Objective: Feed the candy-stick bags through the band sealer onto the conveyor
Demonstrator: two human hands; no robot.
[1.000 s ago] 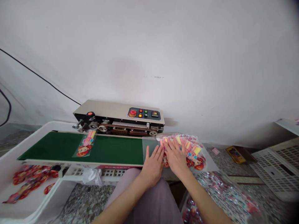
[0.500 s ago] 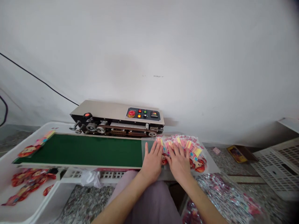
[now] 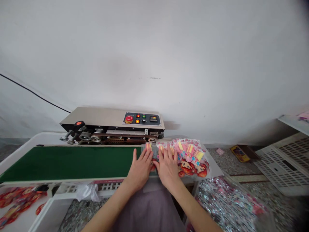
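My left hand (image 3: 141, 167) lies palm down, fingers stretched, on a clear packet (image 3: 148, 146) with a pink-and-yellow striped top. This packet rests at the right end of the green conveyor belt (image 3: 82, 162). Close beside it, my right hand (image 3: 168, 167) lies flat with its fingers spread over the near end of a fan of similar printed packets (image 3: 189, 158). Those packets carry a red-haired cartoon figure and overlap on a pale sheet. The band sealer (image 3: 108, 120) stands behind the belt, its display and buttons lit. My palms hide part of the packets.
A white bin (image 3: 41, 137) surrounds the belt's left end, with red printed packets (image 3: 18, 201) in it. Right of my legs sits a clear bag (image 3: 227, 199) of shiny small packets. A slotted plastic crate (image 3: 285, 164) and a small box (image 3: 241, 154) lie further right.
Both hands have moved left relative to the sealer, and a striped-top packet now shows by my left fingertips. The packet at the belt's left end is gone. The view has shifted.
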